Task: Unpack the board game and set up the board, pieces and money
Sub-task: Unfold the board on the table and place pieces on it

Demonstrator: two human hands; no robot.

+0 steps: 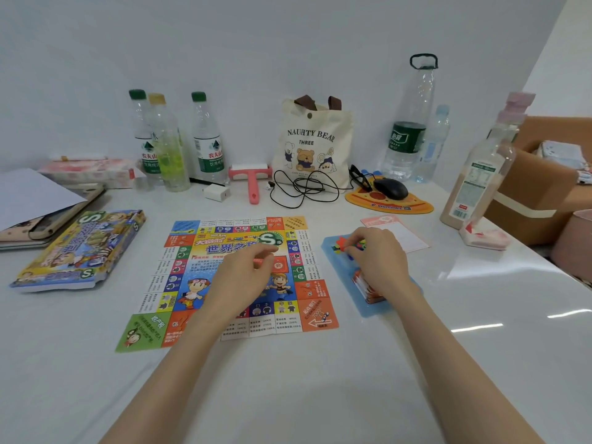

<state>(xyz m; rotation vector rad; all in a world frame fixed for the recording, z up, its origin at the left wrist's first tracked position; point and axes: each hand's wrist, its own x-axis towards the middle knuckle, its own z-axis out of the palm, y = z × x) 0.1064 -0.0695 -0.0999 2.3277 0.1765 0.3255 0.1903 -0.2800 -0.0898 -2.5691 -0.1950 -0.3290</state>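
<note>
Board (160, 328) flat on tabletop (304, 395), box (80, 248) aside left. Left hand (240, 280) curled over board centre, grip unclear; right hand (378, 257) pinches pieces (340, 244) in tray (328, 251) beside board. Pieces and money stack (365, 288) not yet laid out.

Both your bare forearms reach in from the near edge, angled toward each other over the worktop. Your left forearm (179, 373) runs up to your left hand (243, 278), palm down, its fingers (267, 249) curled forward with the thumb drawn in beneath them; whether they pinch anything is unclear. Your right hand (381, 261) sits to the right and slightly farther out, knuckles up, fingers (358, 243) bent, tips pointing down and left. What is under them is hidden.
</note>
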